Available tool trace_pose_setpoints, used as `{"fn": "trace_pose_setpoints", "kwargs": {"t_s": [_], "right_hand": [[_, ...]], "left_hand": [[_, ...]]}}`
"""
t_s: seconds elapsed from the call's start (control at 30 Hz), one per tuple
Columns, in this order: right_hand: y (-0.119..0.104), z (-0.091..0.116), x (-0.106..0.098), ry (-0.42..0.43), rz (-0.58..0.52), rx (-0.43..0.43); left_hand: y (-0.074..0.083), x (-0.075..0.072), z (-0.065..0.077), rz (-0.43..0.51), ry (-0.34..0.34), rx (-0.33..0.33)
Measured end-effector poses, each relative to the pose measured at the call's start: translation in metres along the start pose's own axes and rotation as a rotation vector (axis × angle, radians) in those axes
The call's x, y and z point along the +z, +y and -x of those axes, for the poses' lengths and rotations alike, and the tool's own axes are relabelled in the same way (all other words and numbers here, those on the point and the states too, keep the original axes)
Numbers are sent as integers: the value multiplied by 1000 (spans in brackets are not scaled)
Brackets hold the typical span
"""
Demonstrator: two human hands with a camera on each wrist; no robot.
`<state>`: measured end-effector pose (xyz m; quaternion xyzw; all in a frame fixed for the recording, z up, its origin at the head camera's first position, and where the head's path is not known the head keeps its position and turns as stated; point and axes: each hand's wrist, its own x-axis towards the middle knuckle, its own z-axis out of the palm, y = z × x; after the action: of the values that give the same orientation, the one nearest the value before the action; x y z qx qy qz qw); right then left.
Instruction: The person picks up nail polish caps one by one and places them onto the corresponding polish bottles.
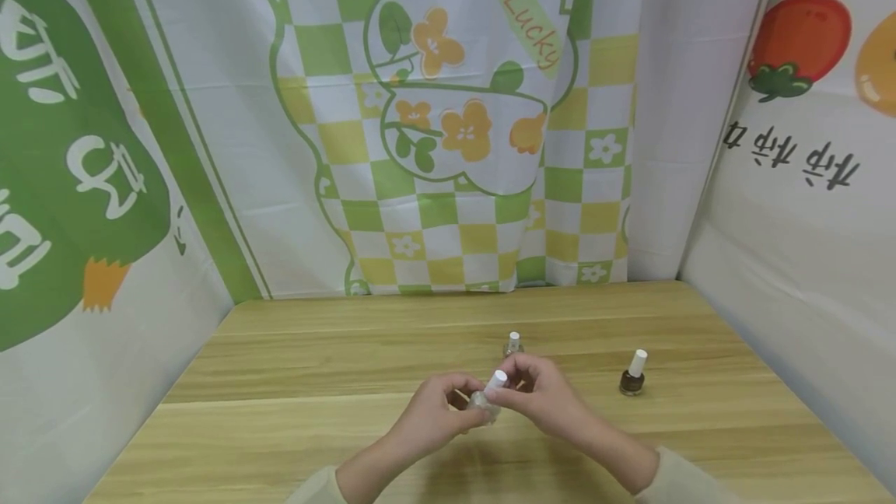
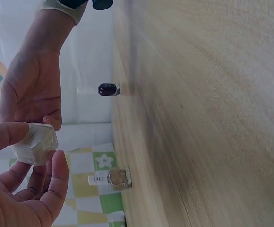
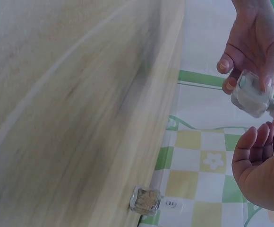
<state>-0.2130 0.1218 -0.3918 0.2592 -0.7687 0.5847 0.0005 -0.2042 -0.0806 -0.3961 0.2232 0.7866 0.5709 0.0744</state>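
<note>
A clear glass nail polish bottle with a white cap is held above the table, its cap tilted up to the right. My left hand grips the glass body between thumb and fingers. At the cap, my right hand pinches with thumb and fingertips. In the right wrist view a short greyish neck shows between glass and cap; whether the cap is screwed tight I cannot tell. Just behind the hands stands a second nail polish bottle with glittery contents, partly covered by my right hand in the head view.
On the right of the wooden table stands a dark nail polish bottle with a white cap, upright. A checkered curtain hangs along the back edge. Printed cloths close off the left and right sides.
</note>
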Motion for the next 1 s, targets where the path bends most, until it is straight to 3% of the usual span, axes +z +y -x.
{"fn": "trace_pose_setpoints", "kwargs": {"t_s": [0.37,1.0], "right_hand": [[-1,0,0,4,18,23],[-3,-5,-20,-213,-137,-59]], "left_hand": [[3,0,1,-12,-2,-6],[3,-3,1,26,-41,-19]]}}
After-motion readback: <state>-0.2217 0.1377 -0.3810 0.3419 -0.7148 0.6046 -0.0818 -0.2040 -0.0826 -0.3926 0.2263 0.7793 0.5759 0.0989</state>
